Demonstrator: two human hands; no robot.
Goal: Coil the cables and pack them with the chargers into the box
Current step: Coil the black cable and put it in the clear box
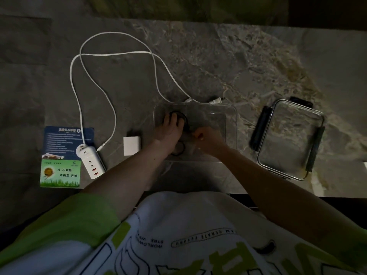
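Inside the clear box (231, 116) the left hand (168, 133) lies with its fingers spread and nearly straight, pressing down on the coiled black cable (183, 117), whose loops show dark on the box floor past the fingertips and again by the wrist. The right hand (207, 139), also in the box and just beside the left, has its fingers and thumb bunched together where the black cable runs between the two hands; in the dim light it appears to pinch the cable there. Touching the box's far edge lie a small plug (217, 100) and one end of a white cable (117, 54), which runs off in wide loose loops over the stone-patterned table (238, 56) to the left of the box. Just left of the box sits a small white cube charger (131, 145); further left lies a long white multi-port charger (91, 162) with two orange ports, with the white cable ending beside it. It rests partly on a blue card (65, 139) of fine print too small to read, and below that is a green card (60, 173) reading "从 不剩饭 不剩菜 开始". Right of the box, well apart, the clear lid (290, 139) with dark latches lies flat. Nearest the camera, the person's white and green shirt (178, 225) bears upside-down lettering, partly legible as "WORLDW"
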